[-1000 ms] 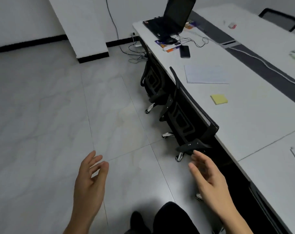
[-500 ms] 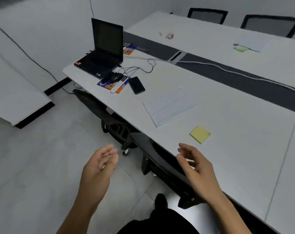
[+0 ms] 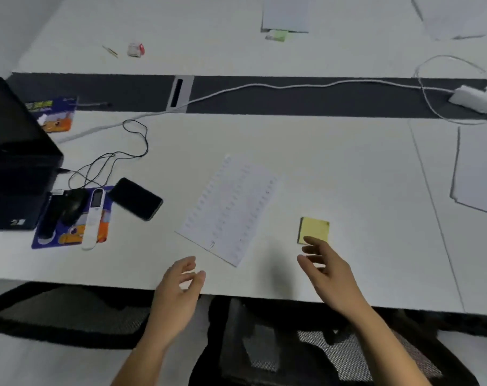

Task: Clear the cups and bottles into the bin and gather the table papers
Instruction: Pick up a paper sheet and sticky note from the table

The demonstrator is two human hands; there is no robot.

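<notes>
Head view: right hand, fingers loose and empty, hovers at square yellow sticky-note pad, likely to gather it. Left hand, empty, relaxed, near white printed paper sheet on white tabletop.

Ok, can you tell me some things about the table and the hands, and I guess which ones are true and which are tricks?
1. The left hand and right hand both hold nothing. True.
2. The pad is pink. False: it is yellow.
3. The phone lies left of the sheet. True.
4. The left hand grips the sheet. False: the hand is open and short of the sheet's near corner.
5. The laptop sits right of the sheet. False: it is at the far left of the table.
</notes>
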